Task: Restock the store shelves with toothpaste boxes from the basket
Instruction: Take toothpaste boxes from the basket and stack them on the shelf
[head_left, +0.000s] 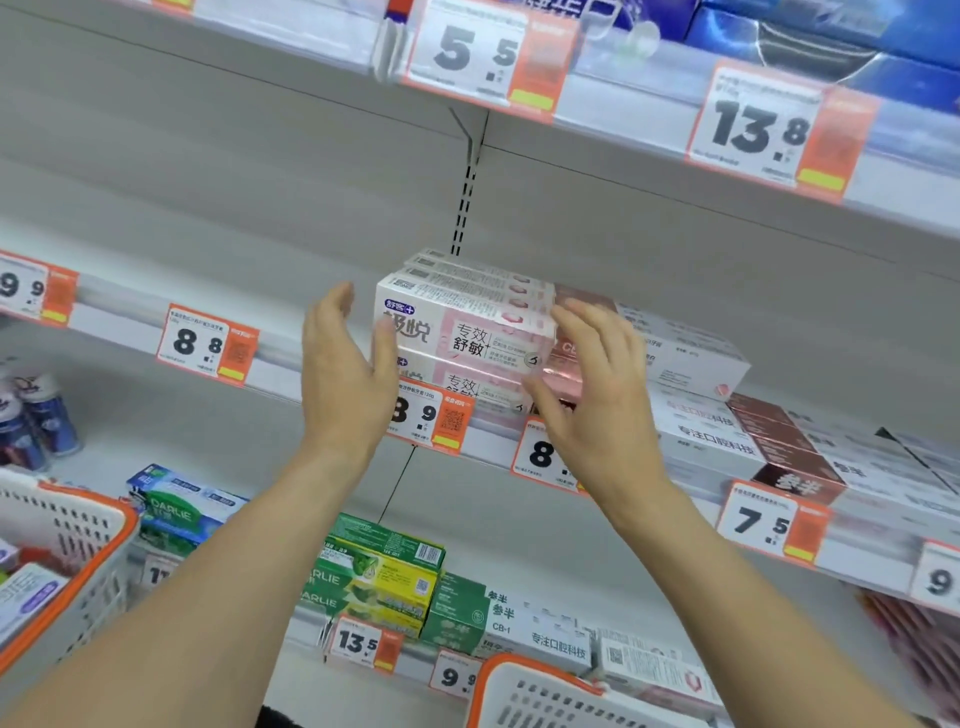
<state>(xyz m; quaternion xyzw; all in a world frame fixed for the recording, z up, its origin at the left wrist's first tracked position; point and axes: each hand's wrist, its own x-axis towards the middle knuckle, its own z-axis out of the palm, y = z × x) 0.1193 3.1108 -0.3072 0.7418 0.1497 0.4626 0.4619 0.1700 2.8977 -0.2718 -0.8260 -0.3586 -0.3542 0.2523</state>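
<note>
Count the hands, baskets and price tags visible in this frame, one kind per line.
Hands: 2
Baskets: 2
Price tags: 11, two of them partly hidden
Total: 15

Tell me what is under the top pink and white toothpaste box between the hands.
Under the top pink and white box sits a matching box on the shelf. Its lower edge is covered by the 8.9 price tag, its right end by the right hand.
</note>
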